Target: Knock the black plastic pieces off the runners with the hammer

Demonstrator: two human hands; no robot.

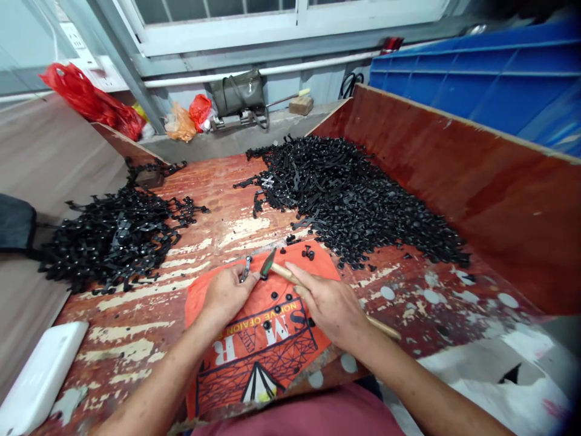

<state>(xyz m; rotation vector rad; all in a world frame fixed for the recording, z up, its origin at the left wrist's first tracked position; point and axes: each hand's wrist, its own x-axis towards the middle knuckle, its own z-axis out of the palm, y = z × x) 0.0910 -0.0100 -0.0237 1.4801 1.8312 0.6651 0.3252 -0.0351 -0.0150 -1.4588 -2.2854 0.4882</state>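
My right hand point(333, 306) is closed around the wooden handle of a small hammer point(384, 327). The hammer's dark, greenish head point(267, 263) is beside the fingertips of my left hand point(228, 295). Those fingers pinch a small dark metal link point(246, 267) with a round end. Whether the head touches the link, I cannot tell. Both hands are over an orange printed cloth point(213, 381) spread at the front of the worktable. Several black round-headed studs point(277, 309) lie on the cloth between my hands, with more near its far edge.
At centre right is a large heap of black metal parts and studs point(336, 188); another heap of linked black parts point(113, 236) is at left. A reddish board point(467, 200) borders the right side, before a blue crate point(445, 79). A white rectangular object point(45, 375) lies front left.
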